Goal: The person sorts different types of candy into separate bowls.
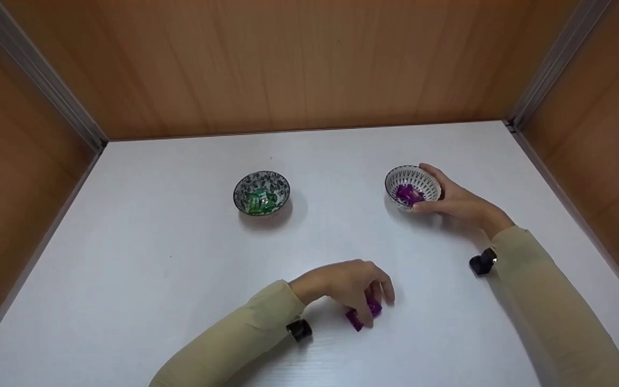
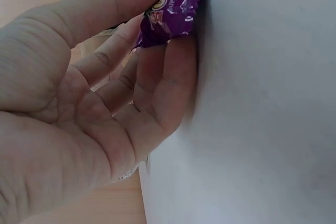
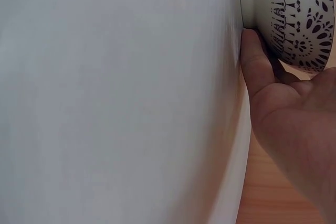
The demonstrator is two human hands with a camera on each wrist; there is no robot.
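Observation:
Low over the near part of the table, my left hand (image 1: 350, 282) pinches a candy in a shiny purple wrapper (image 2: 176, 11) between thumb and fingers. That candy is against the white tabletop, partly hidden by the thumb in the head view. Farther back on the right, my right hand (image 1: 462, 203) holds a small white bowl with a dark pattern (image 1: 409, 174), thumb at the near side and fingers round the far side. Purple-wrapped candy (image 1: 409, 194) lies inside this bowl. In the right wrist view, the bowl's patterned outside (image 3: 299, 19) shows beside the hand.
A second bowl, dark-patterned (image 1: 245, 185), stands left of the right-hand bowl with green-wrapped candies (image 1: 261, 201) in it. Wooden panels (image 1: 309, 64) enclose the white table (image 1: 127, 242) at the back and both sides. Small black devices (image 1: 300, 330) sit at both wrists.

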